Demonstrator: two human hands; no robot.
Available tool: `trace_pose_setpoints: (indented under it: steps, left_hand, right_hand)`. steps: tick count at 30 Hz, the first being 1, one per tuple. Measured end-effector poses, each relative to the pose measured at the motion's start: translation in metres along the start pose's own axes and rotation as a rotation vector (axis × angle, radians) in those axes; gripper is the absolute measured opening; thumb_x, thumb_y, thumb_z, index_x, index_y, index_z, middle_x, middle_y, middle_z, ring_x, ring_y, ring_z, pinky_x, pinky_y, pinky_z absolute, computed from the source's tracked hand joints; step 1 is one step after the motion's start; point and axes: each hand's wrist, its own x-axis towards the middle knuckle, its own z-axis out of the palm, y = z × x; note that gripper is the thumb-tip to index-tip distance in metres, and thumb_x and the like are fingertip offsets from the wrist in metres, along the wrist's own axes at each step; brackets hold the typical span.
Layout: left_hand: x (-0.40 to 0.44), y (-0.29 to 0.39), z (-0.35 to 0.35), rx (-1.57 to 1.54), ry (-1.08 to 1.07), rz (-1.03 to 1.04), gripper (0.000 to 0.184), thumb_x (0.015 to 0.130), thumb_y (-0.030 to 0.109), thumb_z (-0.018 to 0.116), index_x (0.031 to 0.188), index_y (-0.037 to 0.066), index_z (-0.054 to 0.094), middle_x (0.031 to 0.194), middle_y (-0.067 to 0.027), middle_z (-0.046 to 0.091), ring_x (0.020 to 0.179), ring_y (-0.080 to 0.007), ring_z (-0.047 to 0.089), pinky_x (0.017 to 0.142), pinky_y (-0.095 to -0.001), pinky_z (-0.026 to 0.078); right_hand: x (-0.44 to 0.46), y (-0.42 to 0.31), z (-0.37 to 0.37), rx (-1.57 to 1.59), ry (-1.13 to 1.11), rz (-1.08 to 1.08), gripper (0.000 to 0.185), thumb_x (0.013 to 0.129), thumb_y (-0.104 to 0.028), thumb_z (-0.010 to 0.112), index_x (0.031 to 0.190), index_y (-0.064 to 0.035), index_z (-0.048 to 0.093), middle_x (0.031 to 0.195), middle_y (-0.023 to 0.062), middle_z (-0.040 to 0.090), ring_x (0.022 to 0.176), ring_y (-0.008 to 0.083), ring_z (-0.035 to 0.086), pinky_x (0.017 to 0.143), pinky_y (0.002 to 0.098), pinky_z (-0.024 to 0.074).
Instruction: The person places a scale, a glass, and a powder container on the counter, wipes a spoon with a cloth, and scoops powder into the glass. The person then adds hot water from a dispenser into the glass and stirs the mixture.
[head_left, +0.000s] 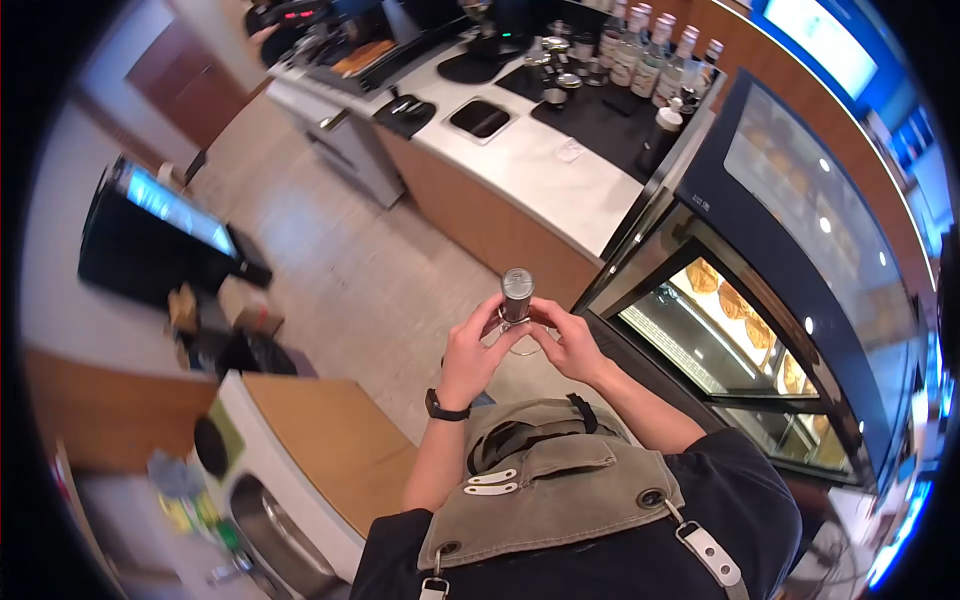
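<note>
A small dark cylinder with a grey, round top (517,287) stands upright between my two hands in front of my apron. My left hand (474,345), with a black watch on its wrist, closes its fingers on the left side of the cylinder. From the other side my right hand (562,340) grips it low down, the fingertips of both hands nearly meeting. A thin pale ring (524,352) shows just below the fingers; I cannot tell whether it belongs to the cylinder. The lower part of the cylinder is hidden by my fingers.
Ahead runs a white counter (520,185) with several bottles (645,70) on a black mat. A glass display case (740,310) with lit pastries stands close on my right. At left are a black screen terminal (165,240), boxes, and a worktop (320,430) beside a sink (280,530).
</note>
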Motion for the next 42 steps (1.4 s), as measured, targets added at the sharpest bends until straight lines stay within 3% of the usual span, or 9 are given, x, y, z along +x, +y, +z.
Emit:
trace_pose_setpoints:
  steps: [11, 18, 19, 23, 26, 29, 37, 40, 42]
  left_hand:
    - [0.274, -0.042, -0.037, -0.134, -0.668, 0.164, 0.048, 0.088, 0.005, 0.08, 0.131, -0.002, 0.062, 0.117, -0.0111, 0.073, 0.106, -0.0164, 0.071, 0.091, -0.0329, 0.058]
    - [0.388, -0.068, 0.041, -0.278, -1.026, 0.154, 0.047, 0.089, 0.006, 0.079, 0.132, -0.003, 0.061, 0.123, -0.0127, 0.07, 0.113, -0.0179, 0.068, 0.099, -0.0344, 0.058]
    - [0.402, -0.074, 0.058, -0.305, -1.073, 0.149, 0.047, 0.089, 0.006, 0.079, 0.132, -0.003, 0.06, 0.123, -0.0128, 0.07, 0.113, -0.0176, 0.067, 0.098, -0.034, 0.058]
    - [0.443, -0.082, 0.114, -0.354, -1.186, 0.08, 0.046, 0.089, 0.006, 0.078, 0.131, -0.003, 0.059, 0.12, -0.0136, 0.07, 0.112, -0.0173, 0.068, 0.093, -0.0329, 0.059]
    - [0.464, -0.09, 0.156, -0.362, -1.259, 0.094, 0.046, 0.089, 0.006, 0.077, 0.13, -0.003, 0.058, 0.115, -0.0125, 0.069, 0.106, -0.0147, 0.068, 0.086, -0.0291, 0.059]
    - [0.477, -0.089, 0.182, -0.406, -1.365, 0.033, 0.043, 0.09, 0.002, 0.075, 0.128, -0.003, 0.057, 0.108, -0.0058, 0.066, 0.098, -0.0112, 0.066, 0.086, -0.0285, 0.058]
    - [0.513, -0.074, 0.233, -0.327, -1.786, 0.078, 0.035, 0.09, 0.0, 0.071, 0.122, 0.001, 0.055, 0.104, -0.0007, 0.062, 0.097, -0.0074, 0.06, 0.087, -0.0257, 0.051]
    - [0.525, -0.072, 0.237, -0.257, -1.862, 0.083, 0.053, 0.091, -0.001, 0.071, 0.14, 0.0, 0.051, 0.128, -0.0067, 0.064, 0.117, -0.0126, 0.059, 0.102, -0.0305, 0.049]
    - [0.526, -0.067, 0.232, -0.237, -1.788, 0.167, 0.045, 0.086, 0.004, 0.078, 0.126, 0.0, 0.057, 0.11, -0.0045, 0.067, 0.103, -0.0111, 0.062, 0.091, -0.0289, 0.052]
  right_hand:
    - [0.154, 0.045, 0.003, -0.209, 0.713, 0.26, 0.04, 0.097, 0.005, 0.061, 0.137, 0.0005, 0.056, 0.122, 0.0164, 0.069, 0.115, 0.0246, 0.068, 0.097, 0.0355, 0.0535]
    - [0.209, 0.08, -0.031, 0.027, 1.164, 0.253, 0.048, 0.1, 0.002, 0.057, 0.147, -0.0003, 0.049, 0.141, 0.0163, 0.06, 0.128, 0.0224, 0.061, 0.104, 0.034, 0.0499]
    - [0.21, 0.095, -0.037, 0.05, 1.214, 0.272, 0.054, 0.099, -0.001, 0.06, 0.151, 0.0009, 0.044, 0.146, 0.0191, 0.057, 0.134, 0.0274, 0.057, 0.11, 0.0368, 0.0462]
    - [0.202, 0.133, -0.051, -0.492, 1.26, 0.512, 0.058, 0.096, -0.008, 0.065, 0.149, 0.0013, 0.044, 0.149, 0.0237, 0.05, 0.138, 0.0404, 0.05, 0.116, 0.0429, 0.0387]
    - [0.193, 0.166, -0.054, -0.668, 1.26, 0.551, 0.057, 0.095, -0.008, 0.064, 0.148, -0.0002, 0.045, 0.151, 0.0234, 0.048, 0.14, 0.0399, 0.047, 0.116, 0.0435, 0.0386]
    - [0.19, 0.187, -0.059, -0.698, 1.253, 0.622, 0.048, 0.095, -0.008, 0.064, 0.141, 0.0006, 0.053, 0.149, 0.0225, 0.049, 0.139, 0.039, 0.048, 0.116, 0.0435, 0.0394]
    - [0.197, 0.213, -0.076, -0.95, 1.157, 0.723, 0.025, 0.097, -0.006, 0.06, 0.119, 0.004, 0.067, 0.134, 0.0194, 0.062, 0.133, 0.037, 0.053, 0.113, 0.0439, 0.0429]
    - [0.201, 0.215, -0.078, -0.953, 1.193, 0.731, 0.022, 0.097, -0.006, 0.061, 0.116, 0.0037, 0.067, 0.133, 0.0185, 0.063, 0.134, 0.0372, 0.053, 0.112, 0.0443, 0.0437]
    - [0.204, 0.216, -0.08, -0.917, 1.236, 0.761, 0.022, 0.096, -0.008, 0.064, 0.115, 0.002, 0.067, 0.134, 0.0184, 0.062, 0.136, 0.0369, 0.052, 0.112, 0.0444, 0.0441]
